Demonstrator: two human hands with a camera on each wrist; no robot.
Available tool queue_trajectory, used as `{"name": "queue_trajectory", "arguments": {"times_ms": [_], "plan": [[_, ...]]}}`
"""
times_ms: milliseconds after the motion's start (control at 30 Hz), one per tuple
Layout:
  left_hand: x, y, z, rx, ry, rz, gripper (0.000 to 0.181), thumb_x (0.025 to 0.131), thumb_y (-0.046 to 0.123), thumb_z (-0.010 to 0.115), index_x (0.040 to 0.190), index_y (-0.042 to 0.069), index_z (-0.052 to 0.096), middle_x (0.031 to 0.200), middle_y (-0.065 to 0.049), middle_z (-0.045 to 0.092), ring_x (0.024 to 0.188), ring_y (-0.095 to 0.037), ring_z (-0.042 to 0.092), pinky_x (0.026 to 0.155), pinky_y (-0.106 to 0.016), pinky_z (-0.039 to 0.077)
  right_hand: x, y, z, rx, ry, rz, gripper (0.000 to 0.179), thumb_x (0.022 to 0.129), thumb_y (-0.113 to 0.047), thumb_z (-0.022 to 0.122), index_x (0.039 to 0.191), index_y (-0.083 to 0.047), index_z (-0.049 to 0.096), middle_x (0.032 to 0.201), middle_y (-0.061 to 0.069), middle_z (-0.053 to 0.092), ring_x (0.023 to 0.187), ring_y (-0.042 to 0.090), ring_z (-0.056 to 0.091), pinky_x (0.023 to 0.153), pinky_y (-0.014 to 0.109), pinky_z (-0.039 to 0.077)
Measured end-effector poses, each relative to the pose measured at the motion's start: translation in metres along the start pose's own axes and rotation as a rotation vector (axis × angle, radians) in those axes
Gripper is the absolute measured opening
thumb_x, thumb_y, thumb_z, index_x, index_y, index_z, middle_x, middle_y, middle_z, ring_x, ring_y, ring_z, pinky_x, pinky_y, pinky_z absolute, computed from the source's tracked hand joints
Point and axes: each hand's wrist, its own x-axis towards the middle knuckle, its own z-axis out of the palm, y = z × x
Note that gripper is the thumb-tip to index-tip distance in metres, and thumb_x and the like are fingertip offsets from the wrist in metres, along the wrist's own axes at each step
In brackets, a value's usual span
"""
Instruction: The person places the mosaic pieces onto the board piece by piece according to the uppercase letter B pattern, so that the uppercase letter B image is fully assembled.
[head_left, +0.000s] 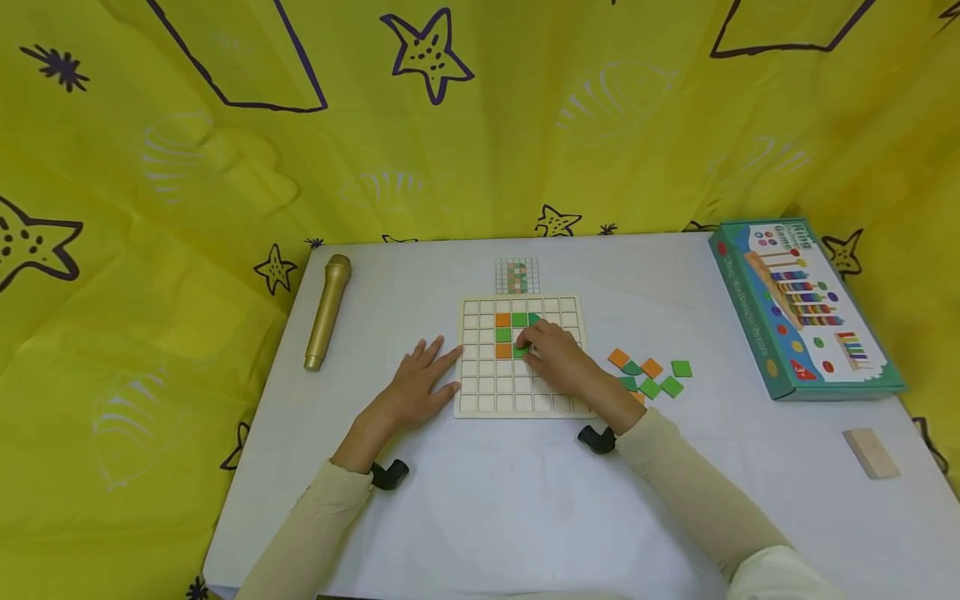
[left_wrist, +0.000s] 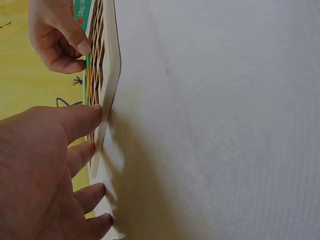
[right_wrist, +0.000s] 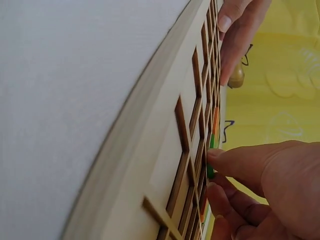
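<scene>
A wooden grid board (head_left: 495, 403) lies mid-table, with orange tiles (head_left: 502, 320) and green tiles (head_left: 519, 320) set in its upper cells. Over these cells my right hand (head_left: 558, 358) pinches a green tile (right_wrist: 210, 162) between thumb and forefinger, low at the grid. The palm side and the other curled fingers show in the right wrist view. At the board's left edge rests my left hand (head_left: 416, 385), fingers spread and fairly straight. Its fingertips (left_wrist: 95, 111) touch the rim in the left wrist view. Behind the board lies a small pattern card (head_left: 517, 276) with a coloured grid.
Several loose orange and green tiles (head_left: 681, 368) are scattered right of the board, close to the right forearm. A gold microphone (head_left: 327, 312) lies at the far left. On the right are a boxed game (head_left: 810, 317) and a wooden block (head_left: 871, 453). Yellow cloth (head_left: 495, 150) hangs behind.
</scene>
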Motion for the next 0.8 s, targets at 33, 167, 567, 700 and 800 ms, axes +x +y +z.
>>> {"name": "queue_trajectory", "arguments": {"times_ms": [33,167,567,700,800], "plan": [[0.0,0.0,0.0,0.002,0.001,-0.001,0.065,0.11,0.041,0.052,0.168,0.022,0.031,0.176,-0.018,0.013,0.162,-0.047,0.003,0.127,-0.069,0.009,0.0,0.0,0.0,0.0,0.002,0.002,0.015,0.101,-0.004,0.068,0.116,-0.004,0.071,0.119,0.01,0.065,0.118,0.034,0.059,0.102,0.053,0.047],[0.0,0.0,0.0,0.003,0.003,-0.001,0.065,0.11,0.041,0.053,0.168,0.022,0.032,0.176,-0.017,0.013,0.162,-0.047,0.003,0.127,-0.069,0.009,0.0,-0.001,-0.001,0.005,0.006,0.003,0.014,0.101,-0.004,0.069,0.114,-0.005,0.073,0.121,0.011,0.065,0.12,0.035,0.058,0.104,0.054,0.046],[0.0,0.0,-0.001,-0.002,0.004,0.004,0.065,0.11,0.042,0.053,0.168,0.023,0.032,0.176,-0.017,0.013,0.162,-0.047,0.003,0.127,-0.069,0.01,-0.015,0.013,-0.025,0.0,0.017,0.125,0.02,0.102,-0.016,0.071,0.12,-0.007,0.072,0.124,0.012,0.064,0.126,0.036,0.055,0.105,0.057,0.04],[0.0,0.0,0.0,-0.002,0.005,-0.002,0.065,0.11,0.043,0.053,0.168,0.024,0.031,0.177,-0.016,0.013,0.162,-0.046,0.003,0.128,-0.068,0.009,-0.03,0.029,-0.045,0.015,0.015,0.216,0.022,0.103,-0.019,0.07,0.121,-0.005,0.069,0.123,0.014,0.063,0.121,0.036,0.055,0.106,0.057,0.039],[-0.001,-0.001,0.0,-0.004,0.002,-0.01,0.065,0.11,0.043,0.052,0.168,0.025,0.031,0.177,-0.015,0.013,0.163,-0.045,0.003,0.128,-0.067,0.009,-0.042,0.043,-0.062,0.01,0.0,0.28,0.026,0.103,-0.021,0.07,0.121,-0.002,0.067,0.121,0.019,0.062,0.113,0.037,0.056,0.101,0.056,0.043]]}}
